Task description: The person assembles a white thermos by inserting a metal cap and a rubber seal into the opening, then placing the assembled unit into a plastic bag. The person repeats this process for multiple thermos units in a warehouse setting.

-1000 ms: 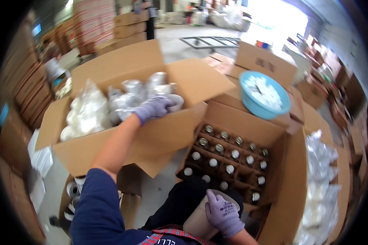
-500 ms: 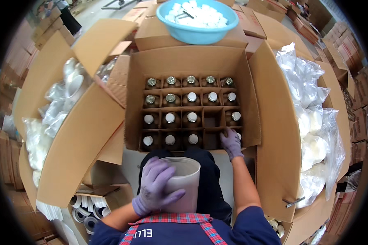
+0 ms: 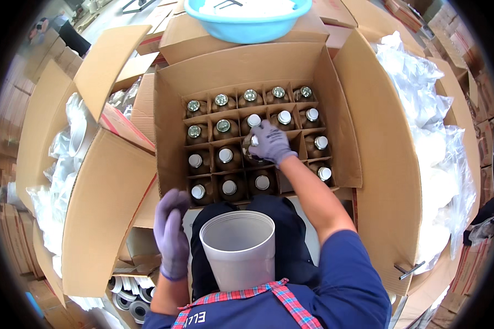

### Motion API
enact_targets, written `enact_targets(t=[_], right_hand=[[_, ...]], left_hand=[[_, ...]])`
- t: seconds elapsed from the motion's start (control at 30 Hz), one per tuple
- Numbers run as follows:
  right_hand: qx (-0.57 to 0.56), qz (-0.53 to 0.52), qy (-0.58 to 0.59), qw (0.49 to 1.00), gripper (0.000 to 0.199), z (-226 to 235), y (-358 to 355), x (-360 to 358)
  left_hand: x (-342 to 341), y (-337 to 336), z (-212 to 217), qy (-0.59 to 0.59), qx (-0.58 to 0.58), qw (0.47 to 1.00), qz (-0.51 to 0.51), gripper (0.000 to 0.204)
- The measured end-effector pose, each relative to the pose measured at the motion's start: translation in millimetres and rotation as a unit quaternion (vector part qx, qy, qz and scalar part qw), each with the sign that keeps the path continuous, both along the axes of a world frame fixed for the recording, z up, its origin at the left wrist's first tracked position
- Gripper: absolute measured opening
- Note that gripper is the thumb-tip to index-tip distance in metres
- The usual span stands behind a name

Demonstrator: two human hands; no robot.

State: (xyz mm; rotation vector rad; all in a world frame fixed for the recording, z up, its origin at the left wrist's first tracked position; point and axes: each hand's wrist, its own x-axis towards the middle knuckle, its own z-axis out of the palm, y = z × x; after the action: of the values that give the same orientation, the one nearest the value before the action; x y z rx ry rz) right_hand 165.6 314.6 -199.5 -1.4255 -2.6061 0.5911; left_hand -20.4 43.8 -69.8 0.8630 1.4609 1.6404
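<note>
A cardboard box [image 3: 247,60] with dividers stands before me, holding rows of brown bottles. Those at the back and far left have silvery tops; the others wear white caps. My right hand [image 3: 270,143], in a grey-purple glove, reaches into the middle and closes around the top of a white-capped bottle [image 3: 254,141]. To its right lies a divider cell partly hidden by my hand and forearm. My left hand [image 3: 172,236], gloved alike, is raised left of a grey plastic bucket [image 3: 239,263] between my thighs. Its fingers are bent together and a little blurred; what they hold, if anything, is hidden.
Behind the box sits a light blue basin [image 3: 247,30] of white pieces. Open cartons with clear-bagged white items flank me, one bag [image 3: 422,126] at right. White and grey rolls [image 3: 132,301] fill a lower-left box. A black metal tool [image 3: 409,270] hangs on the right flap.
My right hand has moved from the box's near right corner to a bottle in the middle. My left hand has left the bucket's rim, gone left, and its fingers have drawn together.
</note>
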Motion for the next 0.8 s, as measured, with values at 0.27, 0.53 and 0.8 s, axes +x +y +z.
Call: enact_targets(t=[0.27,0.53,0.8], right_hand=[[0.125,0.229,0.229,0.938,0.067,243.5,-141.2,37.2],[-0.131,0.165,0.323,0.923,0.073,186.5,-129.7,29.9],[-0.323,0.245,0.195,0.893,0.049,196.0,-186.5,83.3]], left_hand=[[24.1,90.0,4.3,-0.527,0.061,0.818,-0.222,0.068],[15.8,-10.1,-1.2,0.019,0.019,0.957,-0.289,0.079],[44.4,-121.0,23.3,0.178,0.015,0.92,-0.35,0.108]])
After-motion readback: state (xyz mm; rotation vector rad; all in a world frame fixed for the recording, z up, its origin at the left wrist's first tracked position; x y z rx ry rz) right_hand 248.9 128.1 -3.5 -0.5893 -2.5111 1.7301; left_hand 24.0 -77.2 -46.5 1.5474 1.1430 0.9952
